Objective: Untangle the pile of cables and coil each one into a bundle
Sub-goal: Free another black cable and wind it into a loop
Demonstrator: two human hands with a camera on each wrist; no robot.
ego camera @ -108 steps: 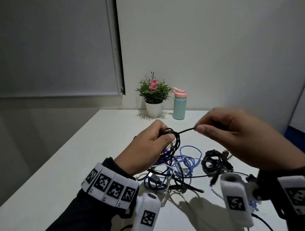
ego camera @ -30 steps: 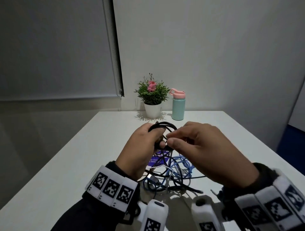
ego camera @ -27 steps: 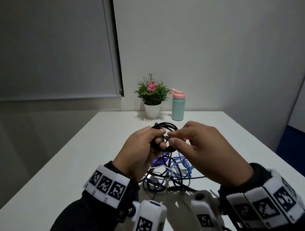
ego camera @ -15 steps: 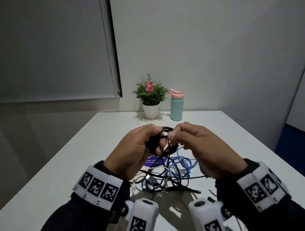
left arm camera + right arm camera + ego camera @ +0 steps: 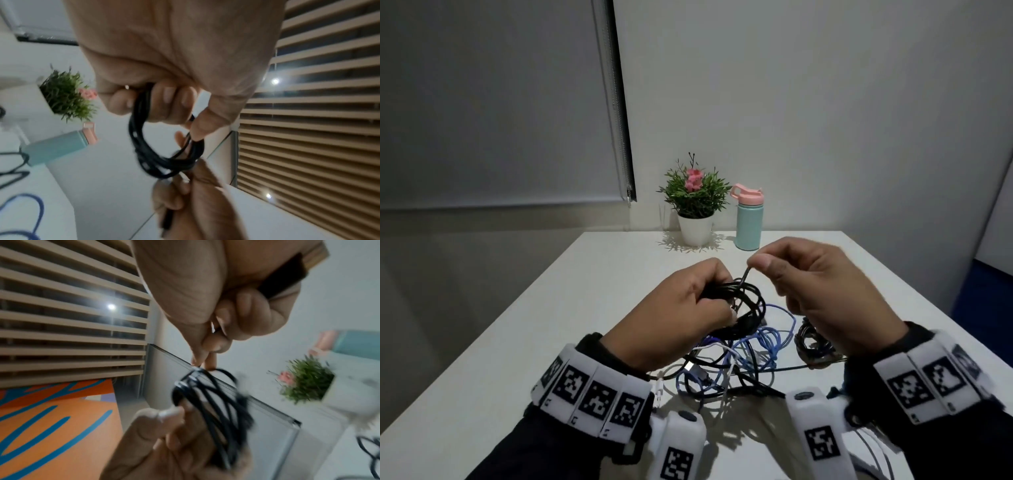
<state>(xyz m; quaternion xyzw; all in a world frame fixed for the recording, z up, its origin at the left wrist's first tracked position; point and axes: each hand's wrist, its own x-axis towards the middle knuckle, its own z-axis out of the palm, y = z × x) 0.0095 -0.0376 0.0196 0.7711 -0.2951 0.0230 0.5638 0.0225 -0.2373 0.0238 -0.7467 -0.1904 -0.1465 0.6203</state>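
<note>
Since half a second ago our right hand point(image 5: 825, 294) has lifted the free end up and rightward from the black coil point(image 5: 743, 305), pinching it taut. Our left hand point(image 5: 681, 315) grips the coil above the tangled pile point(image 5: 739, 363).
</note>
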